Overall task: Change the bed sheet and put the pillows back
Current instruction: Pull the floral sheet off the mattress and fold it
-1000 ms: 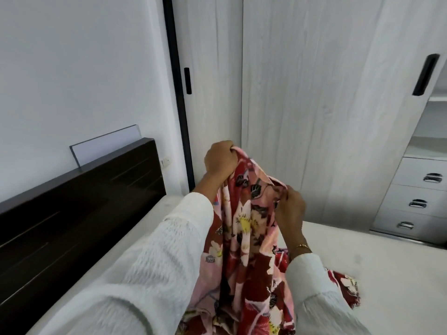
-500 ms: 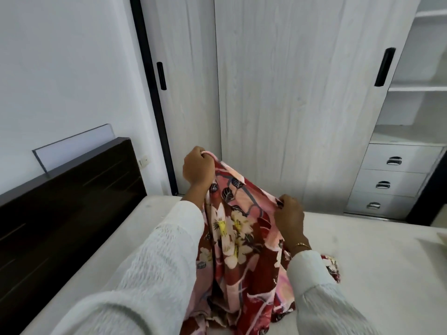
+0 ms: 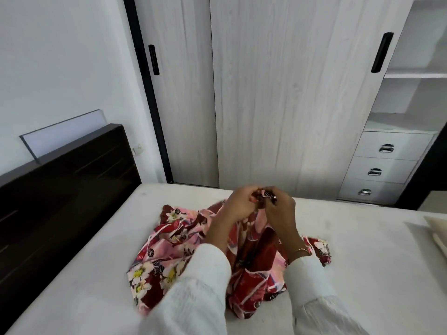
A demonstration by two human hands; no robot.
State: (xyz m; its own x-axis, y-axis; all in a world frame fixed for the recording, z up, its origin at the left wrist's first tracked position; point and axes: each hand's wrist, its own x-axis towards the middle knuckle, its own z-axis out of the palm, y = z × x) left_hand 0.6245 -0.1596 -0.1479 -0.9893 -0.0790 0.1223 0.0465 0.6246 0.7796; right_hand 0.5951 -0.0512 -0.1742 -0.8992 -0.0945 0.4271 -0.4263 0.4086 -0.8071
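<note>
Floral bed sheet [image 3: 169,257] bunched on bare mattress [image 3: 362,262], centre of bed. Left hand [image 3: 238,205] and right hand [image 3: 280,209] close together above heap, each grip pinching the same raised edge of the sheet. Dark headboard [image 3: 60,189] left; wardrobe [image 3: 278,93] far.

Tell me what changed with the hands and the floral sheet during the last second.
Both hands, left hand and right hand, came down and together, gripping one edge of the floral sheet, which now lies spread on the bare mattress. Their grip on the sheet stayed.
</note>
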